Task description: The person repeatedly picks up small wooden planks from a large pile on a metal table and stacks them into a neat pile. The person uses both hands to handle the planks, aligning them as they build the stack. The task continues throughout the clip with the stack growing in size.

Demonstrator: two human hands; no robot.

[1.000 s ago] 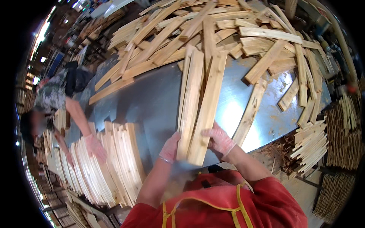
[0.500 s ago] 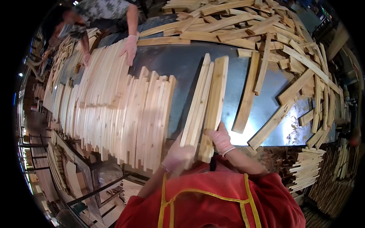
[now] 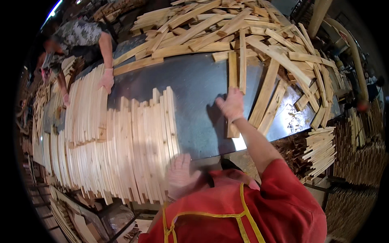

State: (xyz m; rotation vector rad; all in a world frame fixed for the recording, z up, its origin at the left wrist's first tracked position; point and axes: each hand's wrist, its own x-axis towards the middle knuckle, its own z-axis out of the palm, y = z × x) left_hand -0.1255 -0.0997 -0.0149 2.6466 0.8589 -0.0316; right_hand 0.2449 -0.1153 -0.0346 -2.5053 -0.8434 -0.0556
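Observation:
My left hand [image 3: 182, 174], in a pale glove, lies open with its fingers against the near right end of a long row of upright-edged wooden strips [image 3: 135, 150]. The strips stand side by side, their near ends jutting past the table edge unevenly. Farther right, my right hand [image 3: 231, 104], also gloved, is over a single wooden plank [image 3: 232, 71] lying lengthwise on the metal table [image 3: 194, 117]. Its thumb is spread to the left and its fingers rest across the plank, not visibly wrapped round it.
A jumbled heap of planks [image 3: 227, 28] covers the far side and right of the table. Two loose planks [image 3: 265, 95] lie just right of my right hand. At the far left, a co-worker's hand [image 3: 106, 80] rests on an upper layer of strips. Stacked wood [image 3: 320, 152] stands below right.
The planks held between my hands have left them; more strips stand at the row's right end. My right hand has reached forward to another plank. The view has shifted.

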